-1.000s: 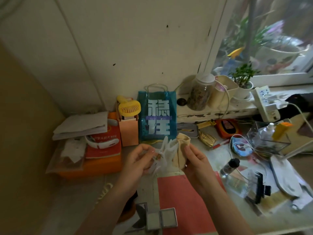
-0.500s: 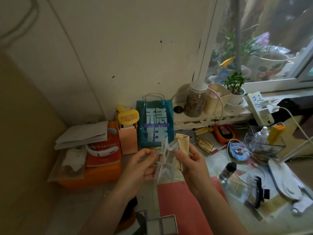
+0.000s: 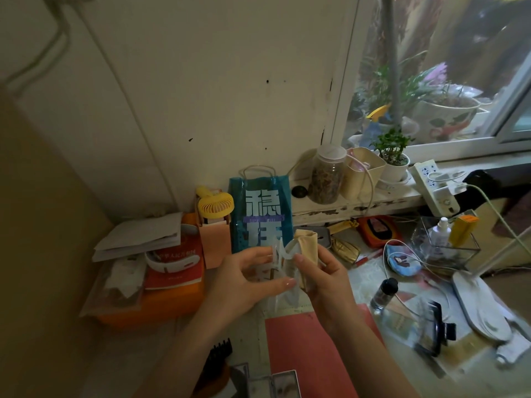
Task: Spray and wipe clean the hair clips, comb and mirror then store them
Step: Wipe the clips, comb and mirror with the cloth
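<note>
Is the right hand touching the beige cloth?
Touching. The head view shows the right hand with its fingers curled round the beige cloth, pressed against the translucent white hair clip.

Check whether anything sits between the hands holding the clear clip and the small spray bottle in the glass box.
Between the hands with the clear clip and the spray bottle lie a gold pouch, a blue pouch and white cable, all low.

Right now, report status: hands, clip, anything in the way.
Left hand and right hand both pinching the clear hair clip; tan cloth in right hand. Comb and mirror untouched, near edge. Nothing in the way.
</note>
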### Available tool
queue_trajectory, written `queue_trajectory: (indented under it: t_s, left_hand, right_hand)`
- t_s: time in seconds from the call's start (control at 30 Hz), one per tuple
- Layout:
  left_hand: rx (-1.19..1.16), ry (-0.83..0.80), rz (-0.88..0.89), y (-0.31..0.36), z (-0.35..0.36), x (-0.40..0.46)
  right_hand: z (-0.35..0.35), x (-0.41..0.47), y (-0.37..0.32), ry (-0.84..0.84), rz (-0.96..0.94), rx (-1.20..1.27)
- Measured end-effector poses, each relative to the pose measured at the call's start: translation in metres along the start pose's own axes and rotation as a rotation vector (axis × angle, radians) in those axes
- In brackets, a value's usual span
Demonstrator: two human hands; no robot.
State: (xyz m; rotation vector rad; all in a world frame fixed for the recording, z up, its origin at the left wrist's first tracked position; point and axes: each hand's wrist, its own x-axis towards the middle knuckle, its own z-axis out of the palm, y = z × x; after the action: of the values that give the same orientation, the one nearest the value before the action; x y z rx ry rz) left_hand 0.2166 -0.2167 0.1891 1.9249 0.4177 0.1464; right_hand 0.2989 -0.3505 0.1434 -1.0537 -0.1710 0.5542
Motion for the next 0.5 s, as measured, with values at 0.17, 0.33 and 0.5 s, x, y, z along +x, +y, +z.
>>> queue_trajectory:
  t_s: [0.17, 0.33, 0.5]
  left_hand:
    - [-0.034, 0.003, 0.006, -0.0058, -0.0014, 0.0000]
    - [-0.089, 0.032, 0.037, -0.0075, -0.0041, -0.0005]
    - [-0.136, 0.089, 0.055, -0.0034, -0.0037, -0.0016]
  right_hand:
    - [-0.0006, -0.0003, -0.0027, 0.021, -0.011, -0.041]
    - [-0.0008, 0.0001, -0.0089, -0.006, -0.009, -0.157]
    - [0.0027, -0.0080, -0.0045, -0.092, -0.009, -0.222]
